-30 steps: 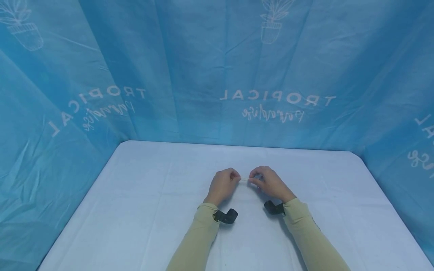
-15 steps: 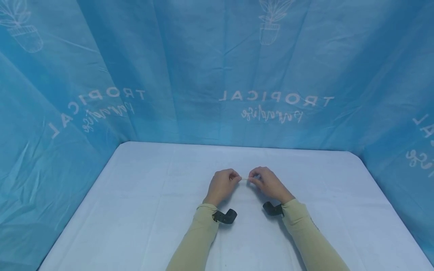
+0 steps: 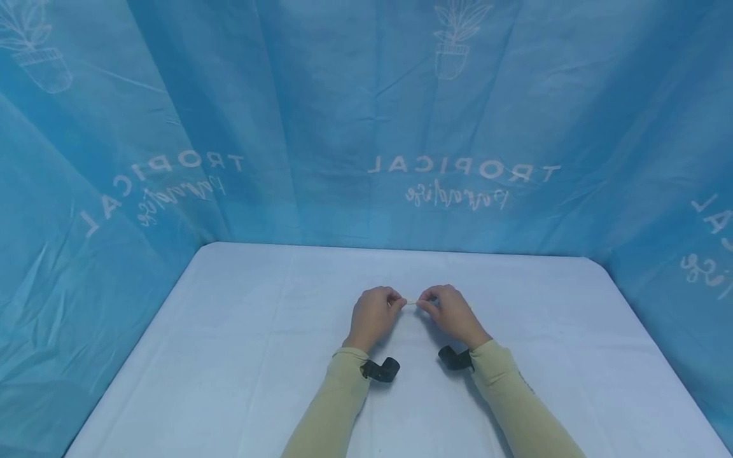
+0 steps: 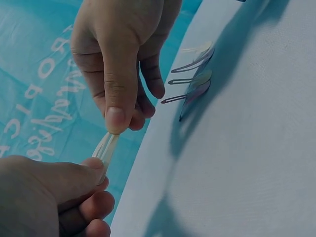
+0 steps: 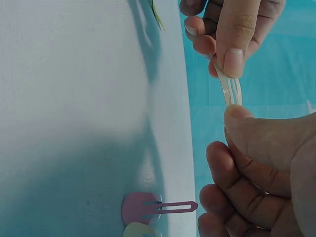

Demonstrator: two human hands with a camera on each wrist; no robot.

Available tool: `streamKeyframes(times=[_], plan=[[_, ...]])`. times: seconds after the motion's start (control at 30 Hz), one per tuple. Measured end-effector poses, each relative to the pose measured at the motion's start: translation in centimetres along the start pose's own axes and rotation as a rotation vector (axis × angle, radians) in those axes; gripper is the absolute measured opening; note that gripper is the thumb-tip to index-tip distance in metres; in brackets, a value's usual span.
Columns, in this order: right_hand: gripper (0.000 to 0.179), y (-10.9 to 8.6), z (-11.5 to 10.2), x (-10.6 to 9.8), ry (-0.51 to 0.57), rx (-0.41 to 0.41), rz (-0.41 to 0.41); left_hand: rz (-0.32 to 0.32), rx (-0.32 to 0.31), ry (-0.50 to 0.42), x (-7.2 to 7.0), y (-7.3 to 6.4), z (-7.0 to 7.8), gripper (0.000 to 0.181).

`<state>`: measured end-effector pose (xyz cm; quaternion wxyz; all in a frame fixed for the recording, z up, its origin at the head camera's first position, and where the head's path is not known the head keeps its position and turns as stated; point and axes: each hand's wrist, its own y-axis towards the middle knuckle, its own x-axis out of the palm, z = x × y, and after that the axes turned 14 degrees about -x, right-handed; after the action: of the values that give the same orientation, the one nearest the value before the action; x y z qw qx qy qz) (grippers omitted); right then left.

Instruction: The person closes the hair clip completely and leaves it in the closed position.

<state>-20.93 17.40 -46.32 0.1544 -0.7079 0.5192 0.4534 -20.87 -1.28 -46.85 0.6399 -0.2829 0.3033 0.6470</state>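
Observation:
A pale cream snap hair clip (image 3: 411,302) stretches between both hands. My left hand (image 3: 373,315) pinches one end between thumb and fingertips, and my right hand (image 3: 452,312) pinches the other. Its slotted prongs show in the gap between the thumbs in both wrist views. The clip's two ends are hidden under the fingers. Past the right hand, a row of several clips lies on the table in the left wrist view, among them a purple clip (image 4: 198,93) and a yellowish clip (image 4: 197,78). Close to the right hand, the right wrist view shows a pink-purple clip (image 5: 140,208).
A white-covered table (image 3: 229,356) spreads under both forearms. Blue printed curtains (image 3: 321,127) hang behind it and on both sides. A thin yellow-green piece (image 5: 157,16) lies on the cloth in the right wrist view. Black wrist mounts (image 3: 380,370) stick out inward from the sleeves.
Both hands keep their pinch on the hair clip. The right hand and forearm have shifted slightly left, a little nearer the left hand; the head view has tilted slightly.

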Motion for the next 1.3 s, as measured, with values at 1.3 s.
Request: streamKeyframes(times=[1.3], plan=[[0.014,-0.55,-0.68,0.89,-0.030,0.003,0.108,0.108,-0.045,-0.002,0.57,-0.56,0.63,0.013]])
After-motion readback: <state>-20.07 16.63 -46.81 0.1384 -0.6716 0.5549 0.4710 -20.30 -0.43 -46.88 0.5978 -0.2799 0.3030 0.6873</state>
